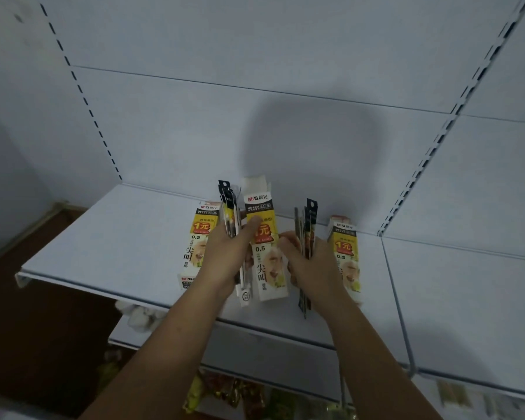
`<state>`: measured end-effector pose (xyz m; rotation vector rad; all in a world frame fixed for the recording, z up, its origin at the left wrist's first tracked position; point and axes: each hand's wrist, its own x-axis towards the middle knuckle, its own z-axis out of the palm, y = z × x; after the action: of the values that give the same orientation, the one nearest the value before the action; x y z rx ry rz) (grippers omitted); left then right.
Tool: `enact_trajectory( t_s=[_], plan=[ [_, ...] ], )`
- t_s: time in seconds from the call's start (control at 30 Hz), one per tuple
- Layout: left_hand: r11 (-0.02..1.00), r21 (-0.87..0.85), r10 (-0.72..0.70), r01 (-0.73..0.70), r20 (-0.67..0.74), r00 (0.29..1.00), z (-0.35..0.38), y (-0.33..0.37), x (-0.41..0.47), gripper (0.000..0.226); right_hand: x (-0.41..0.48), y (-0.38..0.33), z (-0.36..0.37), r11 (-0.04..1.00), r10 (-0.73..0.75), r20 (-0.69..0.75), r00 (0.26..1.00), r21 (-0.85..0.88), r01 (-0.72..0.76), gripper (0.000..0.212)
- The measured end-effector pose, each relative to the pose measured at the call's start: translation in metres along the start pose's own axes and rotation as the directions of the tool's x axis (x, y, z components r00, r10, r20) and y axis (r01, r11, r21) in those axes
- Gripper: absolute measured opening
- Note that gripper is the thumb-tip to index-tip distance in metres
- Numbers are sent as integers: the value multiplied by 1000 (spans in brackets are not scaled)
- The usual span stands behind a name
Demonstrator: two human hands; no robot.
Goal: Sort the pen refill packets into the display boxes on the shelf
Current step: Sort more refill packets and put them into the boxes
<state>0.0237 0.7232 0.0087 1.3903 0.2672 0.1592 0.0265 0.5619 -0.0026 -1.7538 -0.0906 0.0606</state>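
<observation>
Head view: left hand gripped a bundle of slim black-topped refill packets, thumb on the middle yellow-and-white cardboard display box on the pale metal shelf. Right hand gripped a second bundle. Risk: packets slipping, or the box toppling if nudged.

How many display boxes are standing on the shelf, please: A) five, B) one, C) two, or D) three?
D: the left box, middle box and right box stand side by side on the shelf.
</observation>
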Motion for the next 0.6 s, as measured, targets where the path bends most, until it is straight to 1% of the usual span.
enact_trajectory(
  t_s=[0.1, 0.17, 0.23, 0.3, 0.33, 0.47, 0.6],
  plan=[
    [998, 20, 55, -56, 54, 997, -2, 9, -5, 26, 2, -10, -3, 969, 125, -19, 992, 217, -118, 36],
    [996, 17, 87, -90, 104, 991, -4, 11, -9, 31, 4, -22, -6, 934, 154, -8, 988, 327, -143, 47],
    [993, 34, 105, -111, 140, 985, -7, 11, -10, 38, 3, -35, -10, 921, 122, -6, 993, 374, -111, 40],
    [992, 28, 119, -125, 163, 979, -8, 12, -11, 41, -1, -50, -14, 929, 58, -49, 997, 369, -36, 31],
    [991, 20, 130, -135, 171, 977, -7, 14, -12, 41, -2, -57, -16, 938, 20, -77, 997, 347, 8, 31],
    [978, 0, 203, -208, 233, 951, -4, 21, -14, 40, -3, -74, -22, 972, -147, -152, 977, 163, 171, 43],
    [975, 10, 209, -221, 283, 936, -5, 19, -12, 41, -6, -82, -24, 975, -189, -188, 964, 84, 207, 46]
  ],
)
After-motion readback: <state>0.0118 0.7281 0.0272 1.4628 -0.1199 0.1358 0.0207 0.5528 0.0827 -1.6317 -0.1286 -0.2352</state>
